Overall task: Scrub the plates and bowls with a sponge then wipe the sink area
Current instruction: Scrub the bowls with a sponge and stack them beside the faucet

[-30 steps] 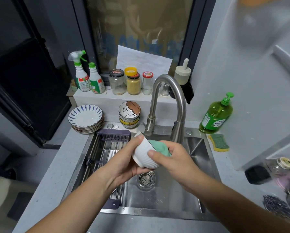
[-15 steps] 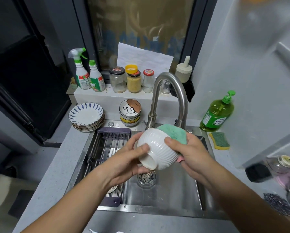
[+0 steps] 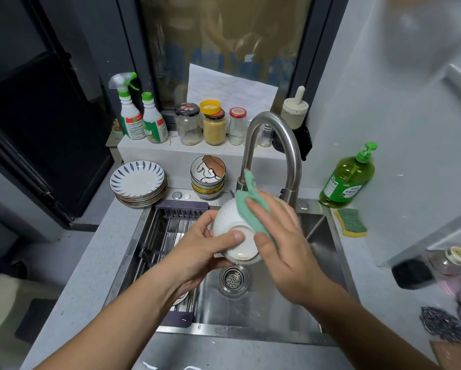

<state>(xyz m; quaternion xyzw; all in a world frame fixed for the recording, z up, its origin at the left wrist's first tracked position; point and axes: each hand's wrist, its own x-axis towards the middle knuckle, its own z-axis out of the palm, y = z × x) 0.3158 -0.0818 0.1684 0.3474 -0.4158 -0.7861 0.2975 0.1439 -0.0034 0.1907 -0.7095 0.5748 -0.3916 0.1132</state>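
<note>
White bowl (image 3: 230,222): one, glazed ceramic, ribbed outside, round foot facing us; we find it tilted above the sink (image 3: 322,263), just over the drain strainer (image 3: 233,279).
Left hand (image 3: 200,248): thumb laid across the foot, fingers curled round the far side, gripping the white bowl.
Right hand (image 3: 285,252): fingers nearly straight, pressing the green cloth (image 3: 250,212) flat on the ribbed side; edges blurred.
Green cloth: one, soft and nubbly; one corner sticks up in front of the faucet (image 3: 273,129).
Sink: one basin, brushed steel, wet; one purple-framed wire rack (image 3: 170,225) spans its left part.
Faucet: one, brushed metal, high arched neck.
Plates (image 3: 138,182): one stack on the counter left of the sink, white with blue radial strokes; we cannot count them exactly.
Printed bowls (image 3: 208,177): one stack behind the sink; number unclear.
Sponge (image 3: 350,221): one, yellow with a green scouring face, wavy outline, right of the sink.
Soap bottle (image 3: 346,177): one, clear green plastic, pump top, just behind the sponge.
Ledge (image 3: 154,153): two plastic spray bottles (image 3: 129,116), three lidded glass jars (image 3: 214,126).
</note>
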